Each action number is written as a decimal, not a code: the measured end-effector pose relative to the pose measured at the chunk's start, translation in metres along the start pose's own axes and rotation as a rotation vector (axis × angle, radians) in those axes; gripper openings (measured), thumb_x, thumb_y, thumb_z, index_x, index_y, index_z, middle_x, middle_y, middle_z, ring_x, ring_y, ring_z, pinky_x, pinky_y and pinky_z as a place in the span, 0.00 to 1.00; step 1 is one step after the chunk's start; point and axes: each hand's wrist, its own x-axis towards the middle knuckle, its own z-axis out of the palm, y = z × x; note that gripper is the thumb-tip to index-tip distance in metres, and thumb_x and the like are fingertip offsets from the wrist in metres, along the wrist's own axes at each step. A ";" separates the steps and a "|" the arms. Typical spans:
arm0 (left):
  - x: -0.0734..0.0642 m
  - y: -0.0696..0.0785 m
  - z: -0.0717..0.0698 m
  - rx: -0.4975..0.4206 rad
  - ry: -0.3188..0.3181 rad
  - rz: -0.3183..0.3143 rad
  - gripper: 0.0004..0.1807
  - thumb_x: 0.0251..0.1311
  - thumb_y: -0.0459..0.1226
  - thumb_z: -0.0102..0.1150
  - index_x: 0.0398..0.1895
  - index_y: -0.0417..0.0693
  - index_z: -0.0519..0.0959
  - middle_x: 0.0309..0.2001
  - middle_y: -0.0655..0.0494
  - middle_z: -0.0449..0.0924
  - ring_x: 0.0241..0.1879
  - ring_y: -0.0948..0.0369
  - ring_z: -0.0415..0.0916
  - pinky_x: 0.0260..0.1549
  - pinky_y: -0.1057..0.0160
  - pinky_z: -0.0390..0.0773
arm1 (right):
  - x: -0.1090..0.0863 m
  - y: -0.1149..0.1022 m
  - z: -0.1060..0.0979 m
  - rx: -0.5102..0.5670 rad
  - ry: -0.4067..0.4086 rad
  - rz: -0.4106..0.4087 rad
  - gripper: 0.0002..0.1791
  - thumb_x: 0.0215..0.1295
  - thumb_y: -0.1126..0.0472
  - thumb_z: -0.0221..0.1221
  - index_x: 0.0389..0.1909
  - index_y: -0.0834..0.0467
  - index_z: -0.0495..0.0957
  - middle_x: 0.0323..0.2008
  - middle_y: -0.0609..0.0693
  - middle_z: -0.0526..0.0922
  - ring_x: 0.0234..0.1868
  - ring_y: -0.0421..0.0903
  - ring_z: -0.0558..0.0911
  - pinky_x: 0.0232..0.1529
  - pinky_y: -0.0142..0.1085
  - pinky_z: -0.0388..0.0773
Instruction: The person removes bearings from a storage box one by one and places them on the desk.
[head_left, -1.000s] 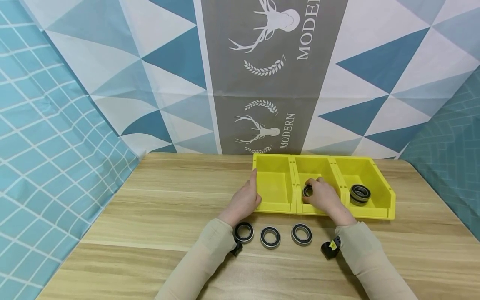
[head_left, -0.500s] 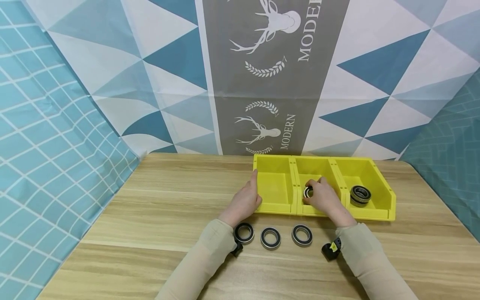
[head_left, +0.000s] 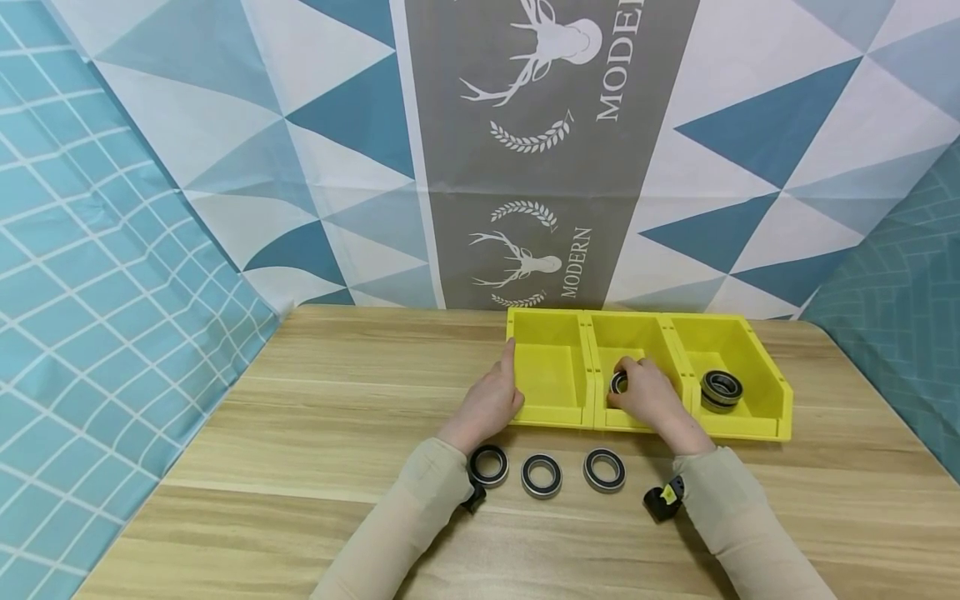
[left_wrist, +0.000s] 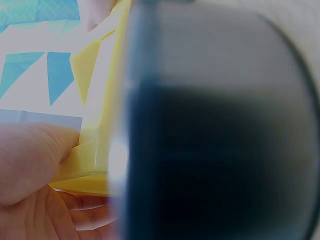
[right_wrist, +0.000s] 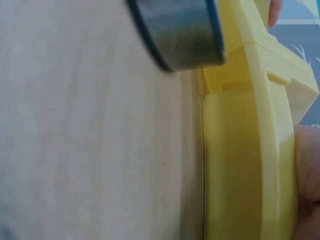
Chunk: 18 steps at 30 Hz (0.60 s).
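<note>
My left hand (head_left: 489, 402) grips the left wall of the left yellow bin (head_left: 546, 414). In the left wrist view its thumb (left_wrist: 37, 150) lies against the yellow plastic, with the other fingers below. Inside the middle yellow bin (head_left: 626, 421), my right hand (head_left: 651, 393) holds a black-and-silver ball bearing (head_left: 614, 384) between thumb and fingers, covering part of the ring. The right wrist view catches only the edge of that hand (right_wrist: 307, 170) behind the bin wall. Stacked bearings (head_left: 718, 405) sit in the right yellow bin (head_left: 750, 427).
Three bearings lie in a row on the wooden table in front of the bins: a left one (head_left: 488, 449), a middle one (head_left: 541, 493) and a right one (head_left: 589, 471). Black wrist devices (head_left: 662, 502) hang at both cuffs. A patterned backdrop (head_left: 360, 167) stands behind the table.
The bearing in my right hand turns slightly and shifts a little to the right with the fingers. My left hand stays on the bin wall.
</note>
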 end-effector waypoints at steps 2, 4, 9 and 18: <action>0.000 0.000 0.000 0.000 0.002 0.001 0.43 0.53 0.32 0.49 0.69 0.36 0.39 0.46 0.38 0.74 0.31 0.55 0.73 0.32 0.57 0.76 | 0.000 0.000 0.000 -0.010 0.002 -0.007 0.25 0.51 0.57 0.62 0.48 0.66 0.70 0.42 0.68 0.72 0.39 0.59 0.74 0.38 0.49 0.72; 0.000 0.000 -0.001 -0.002 0.001 -0.002 0.43 0.53 0.32 0.49 0.69 0.36 0.39 0.47 0.38 0.74 0.32 0.54 0.74 0.33 0.57 0.76 | 0.000 0.000 0.000 -0.013 0.004 -0.011 0.25 0.51 0.57 0.62 0.47 0.66 0.70 0.41 0.67 0.72 0.39 0.59 0.74 0.38 0.49 0.72; 0.000 0.001 -0.001 -0.008 -0.005 -0.011 0.43 0.53 0.32 0.49 0.69 0.36 0.40 0.48 0.37 0.74 0.34 0.53 0.75 0.35 0.55 0.76 | -0.002 0.000 0.000 -0.009 0.014 -0.015 0.24 0.51 0.57 0.62 0.46 0.65 0.70 0.41 0.66 0.72 0.38 0.59 0.74 0.37 0.49 0.71; 0.000 0.002 -0.002 -0.009 -0.008 -0.014 0.42 0.54 0.32 0.49 0.69 0.36 0.40 0.48 0.38 0.74 0.32 0.54 0.74 0.34 0.57 0.76 | -0.003 0.000 -0.002 0.006 0.027 -0.018 0.22 0.51 0.58 0.62 0.45 0.65 0.71 0.41 0.67 0.70 0.37 0.58 0.73 0.36 0.49 0.71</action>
